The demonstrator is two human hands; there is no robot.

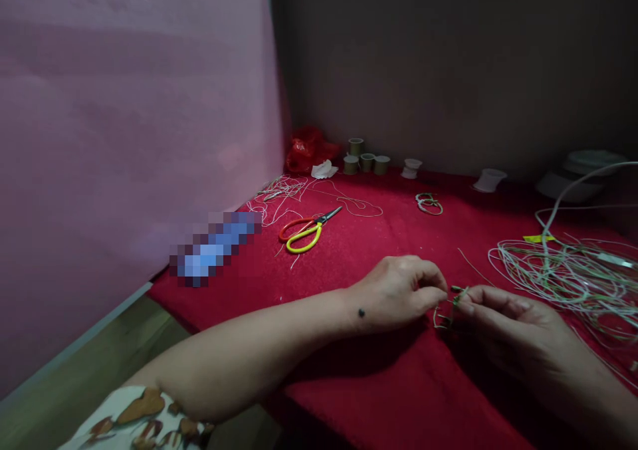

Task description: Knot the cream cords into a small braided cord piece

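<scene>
Over the near right part of the red cloth, my left hand reaches in with thumb and forefinger pinched together on a thin cord end. Facing it, my right hand pinches a small green and white knotted cord between thumb and fingertips. The piece hangs between both hands, a short loop dangling below it. Its finer details are too small to make out. Past my left hand lie scissors with one red and one yellow handle, blades slightly apart.
Tangled white and green cords spread at the right. More loose thread lies at the back left, beside a red plastic bag. Several thread spools stand along the back. A finished-looking cord ring rests on the red cloth.
</scene>
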